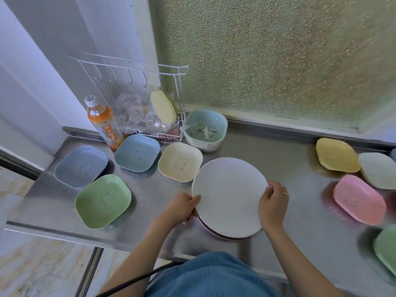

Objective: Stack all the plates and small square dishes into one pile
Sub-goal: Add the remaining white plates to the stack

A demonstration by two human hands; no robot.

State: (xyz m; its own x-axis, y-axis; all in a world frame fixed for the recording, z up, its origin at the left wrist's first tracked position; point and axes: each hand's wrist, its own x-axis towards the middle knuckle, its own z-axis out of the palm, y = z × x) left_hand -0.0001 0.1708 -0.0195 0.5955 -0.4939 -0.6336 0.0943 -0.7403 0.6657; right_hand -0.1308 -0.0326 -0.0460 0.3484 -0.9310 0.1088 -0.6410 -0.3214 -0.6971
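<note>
Both hands gripped white plate point(229, 196) at centre-front of steel counter point(278, 151), on top of a pinkish plate point(216, 233). L hand point(182, 207) pinched L rim, R hand point(273, 203) pinched R rim. Sq. dishes apart: grey-blue point(81, 166), blue point(137, 152), cream point(180, 161), green point(102, 201) to L; yellow point(336, 154), pale point(378, 169), pink point(359, 199) to R.

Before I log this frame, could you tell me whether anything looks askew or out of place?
Only slightly: the white plate, held by both hands, sits off-centre on the pink plate beneath, whose rim shows at the near edge. Nothing looks spilled or broken.
</note>
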